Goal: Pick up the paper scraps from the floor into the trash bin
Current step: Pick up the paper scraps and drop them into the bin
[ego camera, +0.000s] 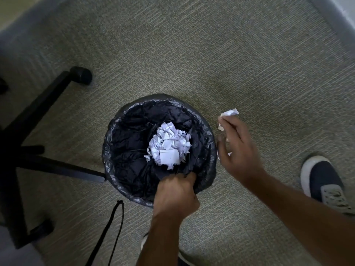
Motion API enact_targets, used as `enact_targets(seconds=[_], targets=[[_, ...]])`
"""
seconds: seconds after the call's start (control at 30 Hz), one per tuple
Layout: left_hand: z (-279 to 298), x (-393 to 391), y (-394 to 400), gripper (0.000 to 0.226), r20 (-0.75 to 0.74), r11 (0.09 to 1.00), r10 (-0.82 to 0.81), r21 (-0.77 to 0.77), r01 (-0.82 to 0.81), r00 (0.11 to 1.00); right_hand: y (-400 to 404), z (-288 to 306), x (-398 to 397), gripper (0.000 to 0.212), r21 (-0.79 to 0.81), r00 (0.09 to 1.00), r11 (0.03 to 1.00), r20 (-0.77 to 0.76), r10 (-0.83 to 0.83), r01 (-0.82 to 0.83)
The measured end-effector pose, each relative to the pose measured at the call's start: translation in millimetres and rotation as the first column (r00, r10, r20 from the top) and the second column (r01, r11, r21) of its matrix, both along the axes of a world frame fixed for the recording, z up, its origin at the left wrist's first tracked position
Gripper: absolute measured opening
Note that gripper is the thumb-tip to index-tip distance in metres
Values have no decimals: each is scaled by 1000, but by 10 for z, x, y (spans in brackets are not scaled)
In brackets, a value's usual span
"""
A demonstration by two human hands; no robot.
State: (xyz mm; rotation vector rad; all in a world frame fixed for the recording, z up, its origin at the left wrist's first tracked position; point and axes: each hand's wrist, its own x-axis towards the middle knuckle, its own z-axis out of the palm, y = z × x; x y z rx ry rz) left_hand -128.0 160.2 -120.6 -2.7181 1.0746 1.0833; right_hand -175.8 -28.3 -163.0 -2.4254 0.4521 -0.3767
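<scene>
Paper scraps in right hand: crumpled white scraps (229, 112) poke out past the fingertips, with more white bits showing at the thumb side; the bunch runs roughly along the fingers, pointing away from the person.
Right hand: the right hand (237, 148) is just beside the bin's right rim, above the carpet, fingers curled around the scraps; it is motion-blurred, so the exact finger placement cannot be told.
Left hand: the left hand (175, 191) is at the near rim of the bin, fingers curled over the edge and clutching the black liner there.
Trash bin: the round trash bin (113, 131) stands upright on the carpet, its opening facing up, lined with a crinkled black bag (132, 150).
Paper scraps in bin: a heap of torn and crumpled white paper (169, 146) lies in the bottom, slightly right of centre.
Chair base: black office-chair legs with castors (38, 104) spread out at the left; one leg ends right at the bin's left side.
Strap: a thin black strap (113, 227) hangs near the bin's near-left side.
Shoe: a dark shoe with a white sole (322, 181) rests on the carpet at the right.
Floor: grey-green ribbed carpet (211, 54).
</scene>
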Motion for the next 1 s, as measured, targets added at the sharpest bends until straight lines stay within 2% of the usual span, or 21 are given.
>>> enact_targets(seconds=[0.07,0.13,0.2,0.27,0.33,0.4,0.47,0.5,0.57,0.63,0.7,0.77,0.83,0.93,1.0], targets=[[19,7,-13,33,-9,1000,2,3,-2,1000,170,211,-34,45,-10,995,1000,101,27,-26],[35,26,-26,32,0,1000,-3,-7,3,1000,314,386,-74,44,-66,970,980,142,195,-187],[27,26,-39,23,-6,1000,9,-24,-9,1000,386,501,-89,38,-134,916,922,130,379,-363],[12,7,-24,26,-18,998,41,-42,-42,999,415,556,-58,39,-175,851,848,83,519,-500],[2,2,-21,32,0,999,43,-30,-43,999,396,546,-5,41,-238,815,805,79,574,-544],[24,14,-34,28,-4,999,30,-18,-30,1000,332,514,64,43,-266,868,862,139,477,-432],[34,30,-49,35,-3,1000,10,5,-10,1000,213,460,139,39,-146,951,964,184,247,-222],[26,33,-39,41,2,1000,2,6,-2,1000,130,405,167,36,-61,980,992,160,123,-114],[8,25,-18,45,10,1000,1,-17,0,1000,-90,190,175,34,37,998,997,2,-65,65],[-2,18,-15,46,18,1000,-7,-15,7,1000,-359,-152,130,41,-5,965,995,-244,-94,95],[-10,16,-11,45,28,1000,-7,-11,8,1000,-638,-495,57,56,-60,848,998,-530,-9,-26],[-38,12,6,43,29,1000,-8,-10,8,1000,-834,-731,27,69,-61,683,984,-727,69,-165],[-59,9,8,39,37,1000,-8,-24,9,999,-936,-867,58,79,-45,559,967,-822,107,-252],[-57,-1,13,34,33,999,0,-36,2,999,-924,-994,157,85,-21,482,950,-865,139,-312],[-51,-2,13,31,31,999,-1,-49,3,1000,-870,-1059,199,87,-16,430,958,-896,114,-288]])
